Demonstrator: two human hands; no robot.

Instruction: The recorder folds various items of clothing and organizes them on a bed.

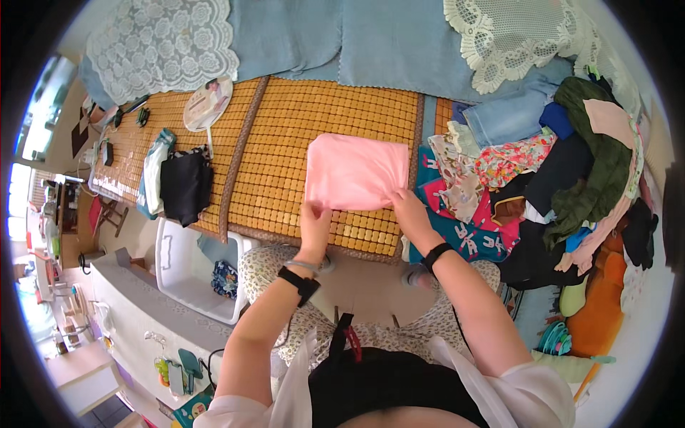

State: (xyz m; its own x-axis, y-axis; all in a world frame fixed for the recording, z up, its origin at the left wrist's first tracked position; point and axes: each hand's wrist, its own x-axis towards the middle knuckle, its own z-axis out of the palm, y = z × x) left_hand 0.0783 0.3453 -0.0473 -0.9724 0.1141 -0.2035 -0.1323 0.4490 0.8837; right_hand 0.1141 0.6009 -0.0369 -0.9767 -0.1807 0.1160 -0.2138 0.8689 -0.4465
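Observation:
A pink cloth (pixel 356 171), folded into a rough rectangle, lies on the tile-like seat mat (pixel 283 128) in front of me. My left hand (pixel 314 227) pinches the cloth's near left corner between thumb and fingers. At the near right corner, my right hand (pixel 409 211) grips the edge, with small creases gathering at its fingertips. To the left on the mat is a stack of folded clothes, with a black garment (pixel 186 184) and a white one (pixel 153 182). A large heap of loose clothes, including blue denim (pixel 505 120) and a dark green garment (pixel 602 155), lies to the right.
A round hand fan (pixel 207 105) lies beyond the folded stack. Below the mat's left edge stands a white plastic bin (pixel 176 278) with some clothes inside. Lace covers (pixel 160 48) drape over the blue backrest (pixel 396 48). Teal hangers (pixel 555 338) lie at the lower right.

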